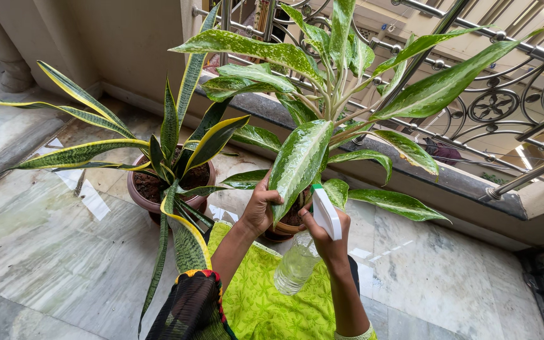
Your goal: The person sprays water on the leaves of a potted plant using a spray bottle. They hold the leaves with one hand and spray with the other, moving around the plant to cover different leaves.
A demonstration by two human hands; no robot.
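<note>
My left hand (pixel 260 208) grips the lower part of a long, speckled green leaf (pixel 298 162) of a broad-leaved plant (pixel 332 82) growing in a small pot (pixel 283 228). Just to its right, my right hand (pixel 330 239) holds a clear spray bottle (pixel 296 264) with a white trigger head (pixel 325 211), the head pointing up toward the held leaf. Water shows in the bottle's lower half. The pot is mostly hidden behind my hands and the leaves.
A snake plant (pixel 171 145) with yellow-edged leaves stands in a brown pot (pixel 141 200) to the left. A stone ledge (pixel 448 179) with a metal railing (pixel 505 94) runs behind. A green cloth (pixel 266 302) covers my lap above the marble floor (pixel 45 239).
</note>
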